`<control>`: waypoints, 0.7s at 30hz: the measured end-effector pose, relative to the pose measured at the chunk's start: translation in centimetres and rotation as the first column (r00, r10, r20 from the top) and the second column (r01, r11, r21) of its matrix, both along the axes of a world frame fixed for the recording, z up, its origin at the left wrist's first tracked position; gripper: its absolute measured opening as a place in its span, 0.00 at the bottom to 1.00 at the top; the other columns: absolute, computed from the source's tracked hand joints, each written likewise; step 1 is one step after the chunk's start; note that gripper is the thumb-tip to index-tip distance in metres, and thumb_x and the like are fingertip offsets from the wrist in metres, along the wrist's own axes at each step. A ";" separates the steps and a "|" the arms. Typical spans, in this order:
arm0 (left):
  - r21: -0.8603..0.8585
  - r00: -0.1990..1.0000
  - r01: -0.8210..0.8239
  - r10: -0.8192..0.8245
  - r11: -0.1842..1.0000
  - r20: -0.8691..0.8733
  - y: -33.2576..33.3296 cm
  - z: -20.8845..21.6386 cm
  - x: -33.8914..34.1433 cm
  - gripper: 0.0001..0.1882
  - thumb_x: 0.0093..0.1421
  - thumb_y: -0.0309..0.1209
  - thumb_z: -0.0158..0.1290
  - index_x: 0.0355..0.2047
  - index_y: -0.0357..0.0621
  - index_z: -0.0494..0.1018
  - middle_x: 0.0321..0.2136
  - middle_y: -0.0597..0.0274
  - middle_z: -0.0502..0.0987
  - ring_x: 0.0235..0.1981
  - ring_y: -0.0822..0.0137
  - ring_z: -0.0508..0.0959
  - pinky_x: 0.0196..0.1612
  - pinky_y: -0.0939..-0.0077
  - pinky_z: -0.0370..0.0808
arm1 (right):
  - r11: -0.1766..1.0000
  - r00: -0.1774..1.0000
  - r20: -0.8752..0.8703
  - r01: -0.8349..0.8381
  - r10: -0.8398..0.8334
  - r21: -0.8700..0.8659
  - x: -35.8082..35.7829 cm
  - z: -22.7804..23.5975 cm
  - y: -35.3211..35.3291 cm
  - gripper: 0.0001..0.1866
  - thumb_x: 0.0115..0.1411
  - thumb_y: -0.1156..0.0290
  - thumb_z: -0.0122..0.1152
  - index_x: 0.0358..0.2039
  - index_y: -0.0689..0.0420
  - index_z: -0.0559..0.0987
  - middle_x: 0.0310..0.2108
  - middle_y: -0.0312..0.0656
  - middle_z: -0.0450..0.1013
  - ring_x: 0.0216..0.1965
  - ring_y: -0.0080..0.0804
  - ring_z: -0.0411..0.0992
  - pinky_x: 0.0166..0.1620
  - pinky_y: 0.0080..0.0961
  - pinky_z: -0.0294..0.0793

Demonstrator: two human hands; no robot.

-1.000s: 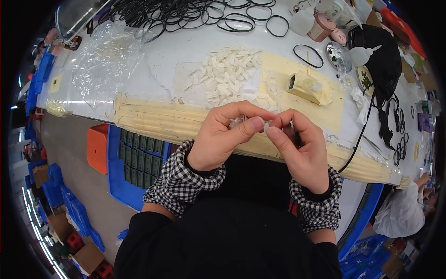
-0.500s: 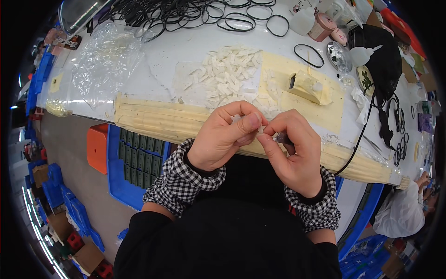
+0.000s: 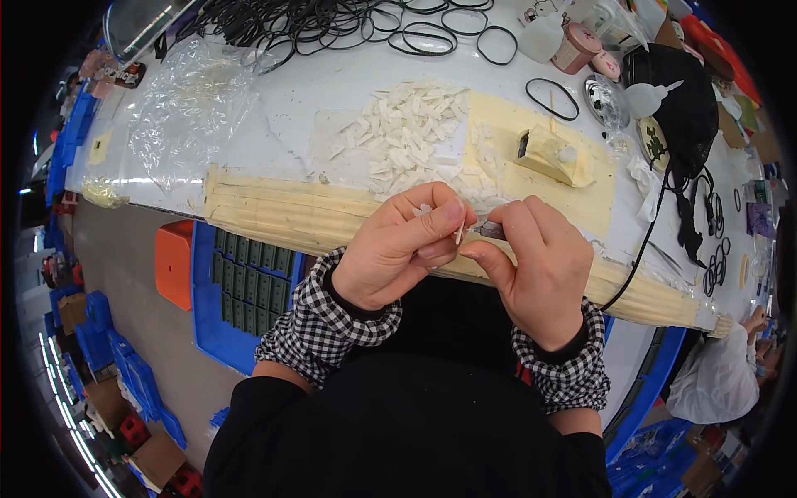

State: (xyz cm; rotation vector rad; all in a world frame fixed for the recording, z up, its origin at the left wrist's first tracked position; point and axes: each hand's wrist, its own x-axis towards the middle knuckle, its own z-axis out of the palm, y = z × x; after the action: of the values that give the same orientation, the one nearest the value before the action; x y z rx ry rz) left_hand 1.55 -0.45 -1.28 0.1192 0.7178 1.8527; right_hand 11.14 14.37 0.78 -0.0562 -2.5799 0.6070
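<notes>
Over the table's front edge, my left hand point(image 3: 404, 241) pinches a small white strip point(image 3: 460, 232) between thumb and forefinger. More white bits point(image 3: 422, 210) show behind that thumb, in the curled fingers. Just to the right, my right hand point(image 3: 540, 266) has a small flat grey piece point(image 3: 491, 230), possibly a blade, under its bent forefinger, pointing at the strip. Its thumb stands a little away from the forefinger. Beyond both hands lies a heap of small white strips point(image 3: 411, 124) on the table, spilling onto a yellowish sheet point(image 3: 594, 195).
A tape-covered block point(image 3: 548, 158) sits on the sheet. Black rubber rings point(image 3: 332, 29) pile at the back, with crumpled clear plastic point(image 3: 187, 116) at left. A black cable point(image 3: 647, 241) hangs over the padded edge point(image 3: 290, 212). Below stand an orange stool point(image 3: 173, 266) and a blue crate point(image 3: 203, 307).
My right hand has drawn slightly right, away from the left, and its thumb has parted from the forefinger. The white strip and the grey piece now show more clearly. My left hand barely moves.
</notes>
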 end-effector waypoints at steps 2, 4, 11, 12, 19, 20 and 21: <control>-0.027 0.999 -0.027 0.026 0.999 -0.034 0.0 0.1 0.1 0.07 0.65 0.31 0.49 0.35 0.39 0.70 0.23 0.72 0.68 0.20 0.83 0.59 0.26 0.89 0.59 | 0.999 1.000 0.007 0.020 -0.020 0.042 0.0 0.1 -0.1 0.19 0.52 0.50 0.61 0.24 0.53 0.70 0.19 0.35 0.62 0.20 0.32 0.66 0.22 0.27 0.64; -0.061 0.996 -0.055 0.050 0.997 -0.067 0.0 0.3 0.2 0.07 0.64 0.30 0.50 0.34 0.38 0.71 0.23 0.72 0.68 0.20 0.83 0.60 0.26 0.89 0.60 | 0.998 1.000 0.007 0.019 -0.020 0.067 0.0 0.0 -0.1 0.19 0.52 0.50 0.60 0.23 0.53 0.70 0.19 0.35 0.61 0.20 0.32 0.66 0.22 0.27 0.63; -0.074 0.989 -0.096 0.086 0.993 -0.122 0.1 0.2 0.3 0.06 0.64 0.29 0.50 0.33 0.39 0.71 0.22 0.72 0.68 0.21 0.83 0.60 0.26 0.88 0.59 | 0.997 0.999 0.005 0.033 -0.033 0.068 -0.1 0.0 -0.2 0.19 0.52 0.51 0.61 0.22 0.53 0.69 0.18 0.35 0.60 0.19 0.31 0.65 0.22 0.27 0.62; -0.078 0.986 -0.099 0.088 0.992 -0.140 0.1 0.2 0.3 0.06 0.63 0.29 0.51 0.33 0.39 0.71 0.22 0.73 0.68 0.20 0.83 0.60 0.26 0.88 0.58 | 0.997 0.999 0.014 0.033 -0.034 0.072 0.0 0.0 -0.2 0.19 0.52 0.51 0.61 0.22 0.53 0.69 0.18 0.35 0.60 0.19 0.31 0.65 0.21 0.28 0.62; -0.114 0.970 -0.128 0.100 0.985 -0.222 0.0 0.5 0.2 0.06 0.62 0.30 0.53 0.33 0.39 0.71 0.20 0.74 0.67 0.19 0.83 0.58 0.24 0.88 0.56 | 0.996 0.998 0.048 0.025 -0.029 0.085 0.1 0.1 -0.2 0.19 0.51 0.51 0.61 0.22 0.52 0.70 0.18 0.35 0.59 0.19 0.31 0.65 0.21 0.27 0.62; -0.120 0.968 -0.118 0.087 0.986 -0.233 0.0 0.6 0.2 0.08 0.62 0.31 0.53 0.32 0.39 0.71 0.21 0.73 0.67 0.20 0.83 0.59 0.25 0.88 0.56 | 0.996 0.999 0.044 0.025 -0.029 0.082 0.1 0.1 -0.2 0.19 0.51 0.51 0.61 0.22 0.52 0.70 0.18 0.35 0.59 0.19 0.31 0.65 0.21 0.27 0.62; -0.126 0.967 -0.107 0.074 0.986 -0.244 -0.1 0.7 0.1 0.09 0.62 0.33 0.53 0.31 0.40 0.71 0.22 0.72 0.67 0.20 0.83 0.59 0.26 0.88 0.57 | 0.997 0.999 0.033 0.027 -0.030 0.077 0.1 0.1 -0.2 0.19 0.51 0.51 0.61 0.22 0.52 0.70 0.18 0.35 0.59 0.19 0.31 0.65 0.21 0.27 0.62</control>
State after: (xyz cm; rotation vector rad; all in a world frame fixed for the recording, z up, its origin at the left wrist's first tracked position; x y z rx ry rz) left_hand 1.66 -0.56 -0.58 0.2255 1.0319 1.8880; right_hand 11.21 14.17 0.84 -0.0782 -2.6286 0.5002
